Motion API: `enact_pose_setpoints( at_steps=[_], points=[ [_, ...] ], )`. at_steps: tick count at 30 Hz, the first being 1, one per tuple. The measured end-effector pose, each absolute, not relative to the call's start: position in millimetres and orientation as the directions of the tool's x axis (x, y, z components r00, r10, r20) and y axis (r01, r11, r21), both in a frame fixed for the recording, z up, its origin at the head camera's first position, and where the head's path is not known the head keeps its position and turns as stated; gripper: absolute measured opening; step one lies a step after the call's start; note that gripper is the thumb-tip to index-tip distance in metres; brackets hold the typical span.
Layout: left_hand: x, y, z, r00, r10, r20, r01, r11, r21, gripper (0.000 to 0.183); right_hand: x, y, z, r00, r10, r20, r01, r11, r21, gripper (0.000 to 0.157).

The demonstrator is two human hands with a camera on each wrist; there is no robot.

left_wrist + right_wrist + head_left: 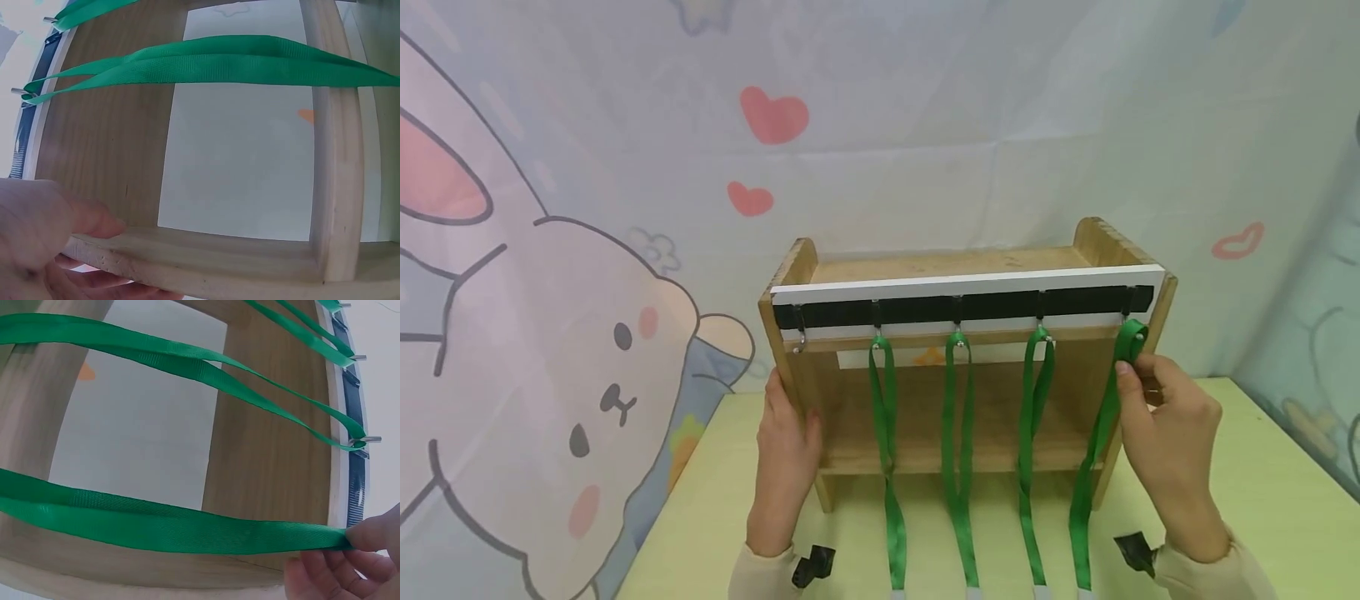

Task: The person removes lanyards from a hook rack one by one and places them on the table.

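Observation:
A small wooden shelf [940, 265] stands on the table with a row of metal hooks along its front. My left hand [786, 454] grips its left side panel, thumb inside and fingers outside, as the left wrist view also shows. At the far right hook, my right hand [1176, 421] pinches a green lanyard [187, 536] between thumb and forefinger near its top loop. In the head view this loop overlaps the hook. Three more green lanyards, including the middle one [949, 417], hang from the neighbouring hooks. The leftmost hook [800, 340] bears no lanyard.
A black strip [917, 311] on a white board backs the hooks. White pieces [973, 593] at the lanyards' lower ends are cut off by the frame. The yellow-green table [692, 500] meets a printed cloth [925, 183] with a rabbit and hearts behind the shelf.

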State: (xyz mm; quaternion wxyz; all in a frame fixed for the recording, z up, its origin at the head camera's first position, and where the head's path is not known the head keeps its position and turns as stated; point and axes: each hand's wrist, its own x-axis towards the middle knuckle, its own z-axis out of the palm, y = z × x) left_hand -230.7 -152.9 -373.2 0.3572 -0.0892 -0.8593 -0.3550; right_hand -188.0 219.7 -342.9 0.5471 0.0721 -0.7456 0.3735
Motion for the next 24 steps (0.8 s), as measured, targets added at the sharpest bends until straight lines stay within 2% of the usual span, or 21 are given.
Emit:
enact_pose_setpoints(
  at_steps=[5, 8, 11, 15, 19, 24],
  points=[
    [-230.7, -153.0, -371.9, -0.741, -0.085, 0.666, 0.416, 0.721, 0.555, 0.069, -184.2, 223.3, -345.4, -0.395, 0.322, 0.860, -0.552, 0.665, -0.502, 0.011],
    [-230.7, -152.1, -373.0, -0.744, -0.081, 0.664, 0.416, 0.721, 0.554, 0.068, -178.3, 225.9, -346.5, -0.427, 0.340, 0.838, -0.550, 0.638, -0.539, 0.014],
    [-230.0, -151.8, -374.2, -0.743, -0.083, 0.664, 0.411, 0.727, 0.551, 0.067, -170.9, 228.0, -346.7, -0.498, 0.359, 0.789, -0.513, 0.612, -0.602, 0.013],
    [-228.8, -152.2, -375.0, -0.740, -0.085, 0.667, 0.408, 0.732, 0.546, 0.067, -162.4, 230.7, -346.3, -0.644, 0.388, 0.660, -0.428, 0.532, -0.731, 0.012],
    [-227.4, -152.2, -374.3, -0.744, -0.088, 0.662, 0.404, 0.731, 0.551, 0.067, -157.1, 234.8, -345.9, -0.764, 0.349, 0.542, -0.447, 0.320, -0.835, 0.014],
    [-226.5, -152.3, -373.3, -0.748, -0.094, 0.657, 0.397, 0.729, 0.557, 0.066, -155.2, 240.7, -350.2, -0.848, 0.239, 0.472, -0.491, -0.019, -0.871, 0.016]
  ],
)
